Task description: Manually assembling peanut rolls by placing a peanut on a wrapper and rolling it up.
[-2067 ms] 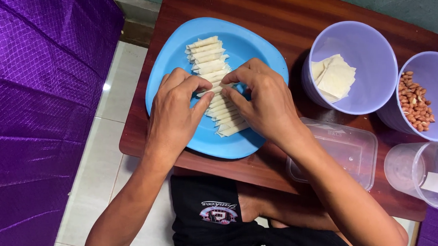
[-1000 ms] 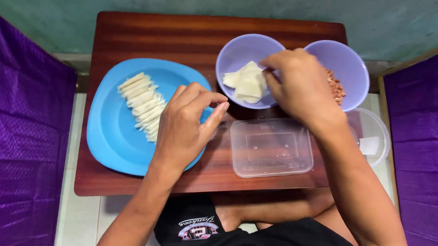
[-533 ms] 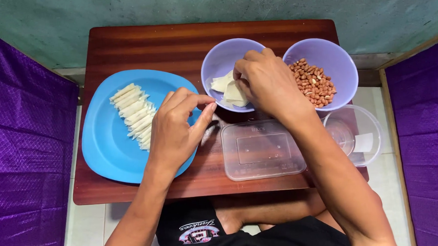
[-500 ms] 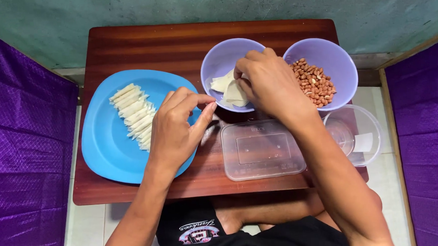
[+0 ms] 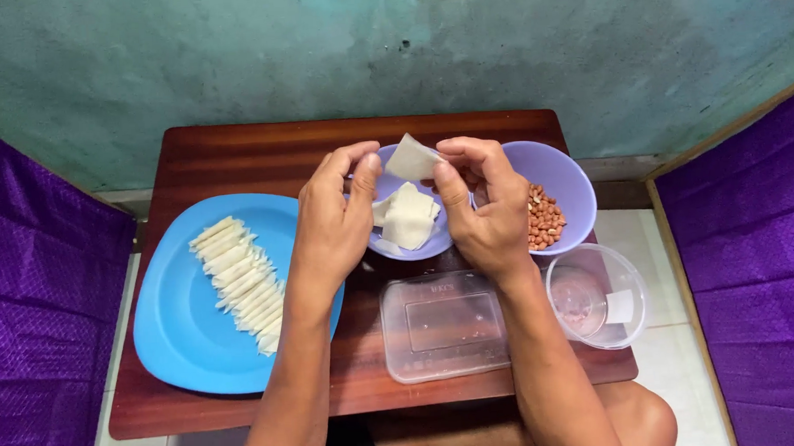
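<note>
Right hand: the right hand point(image 5: 486, 212) sits just right of the frame's centre, raised over the bowls, with thumb and fingertips pinched on one white wrapper sheet point(image 5: 411, 157); the remaining fingers curl in above the palm.
Wrapper sheet: thin, pale and roughly square, it is held tilted with one corner pointing up, at the upper centre of the frame, above the rim of the nearer bowl.
Left hand: the left hand point(image 5: 333, 219) is just left of centre, loosely curled with a narrow gap between thumb and fingers; its fingertips come close to the sheet's left edge, but whether they touch it cannot be told.
Wrapper bowl: a lilac wrapper bowl point(image 5: 392, 243) lies at the centre between the two hands, holding a loose stack of wrappers point(image 5: 408, 217).
Peanut bowl: a second lilac peanut bowl point(image 5: 556, 176) stands just to the right, touching or nearly touching the first, partly behind the right hand, with red-brown peanuts point(image 5: 544, 220) inside.
Plate: a blue plate point(image 5: 179, 331) fills the left of the table, with a slanting row of rolled white sticks point(image 5: 239, 282) on it.
Clear box: a clear rectangular container point(image 5: 443, 326) sits low at centre, below the right wrist.
Clear cup: a round clear tub point(image 5: 596, 295) is at lower right, near the table's edge.
Table: a dark red wooden table point(image 5: 233, 154) carries everything.
Sides: purple cloth point(image 5: 34, 301) hangs at both frame edges.
</note>
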